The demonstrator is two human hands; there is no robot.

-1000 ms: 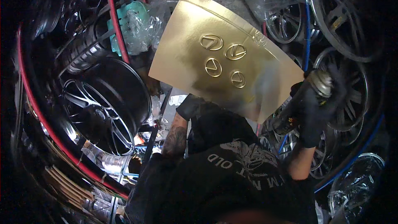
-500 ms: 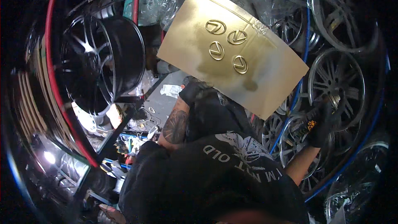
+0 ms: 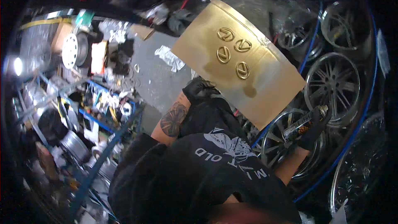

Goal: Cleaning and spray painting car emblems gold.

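Note:
My left hand, in a black glove, is closed on the near left edge of a cardboard sheet. The sheet is tilted in front of me and coated with gold paint, darker in patches around its middle. Several oval car emblems, gold like the board, lie grouped on its upper part. Off to the right, away from the board, my black-gloved right hand is wrapped round a spray can with a dark label and orange marks.
Bare and spoked wheel rims stand along the right, beside blue rack rails. To the left are a white wheel, a blue-framed cart with clutter, and a crumpled white cloth on the grey floor.
My view has swung left, bringing the cluttered shop into sight. The board sits slightly lower and further right. The spray can, still in my right hand, now shows more clearly.

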